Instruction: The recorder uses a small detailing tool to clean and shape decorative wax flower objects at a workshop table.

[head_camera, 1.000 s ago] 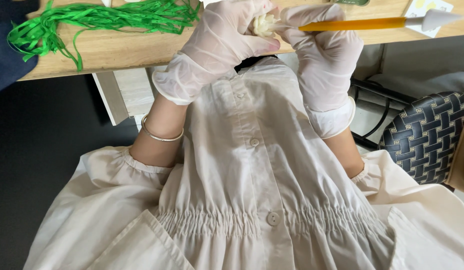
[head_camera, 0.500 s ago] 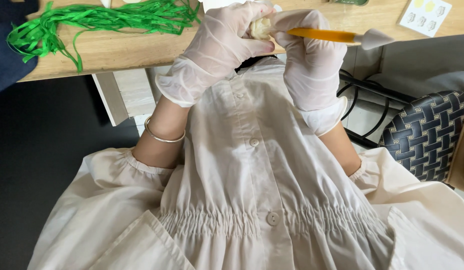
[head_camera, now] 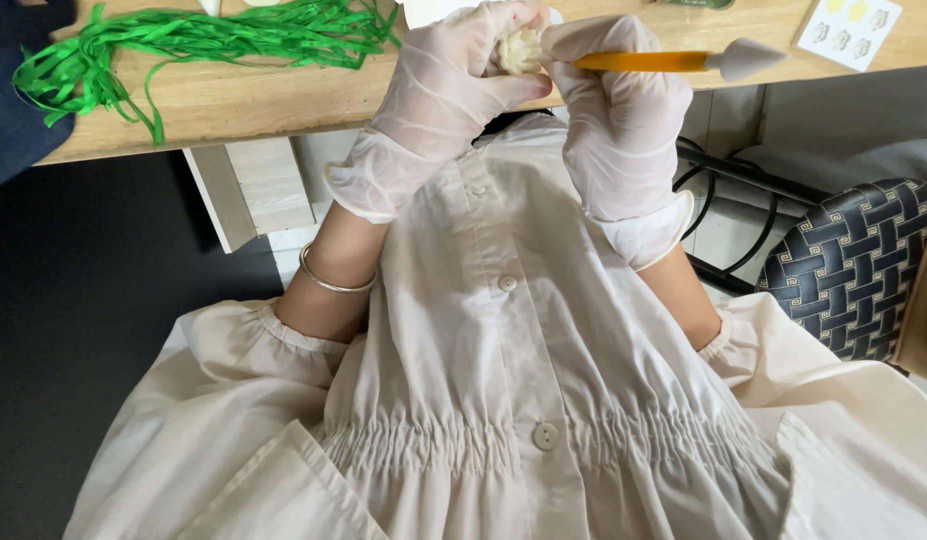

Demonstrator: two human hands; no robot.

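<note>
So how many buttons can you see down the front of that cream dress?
3. The top button sits just below the gloved left hand, the middle button is at chest height, and the bottom button lies on the gathered waist seam. Others may be hidden under the hands.

Cream lump [head_camera: 521, 50]: mostly hidden between the gloved fingers of the left hand [head_camera: 444, 85] and the right hand [head_camera: 624, 120]; its shape could not be told.
Orange tool [head_camera: 639, 61]: its working end was buried inside the right grip; only the handle and grey cone showed.
Green raffia [head_camera: 199, 40]: cut off by the top edge, left of the left grip.
Sticker sheet [head_camera: 849, 30]: cut by the top edge, right of the right grip; its motifs were too small to tell.
Worktop [head_camera: 234, 105]: its far side lay outside the picture.
</note>
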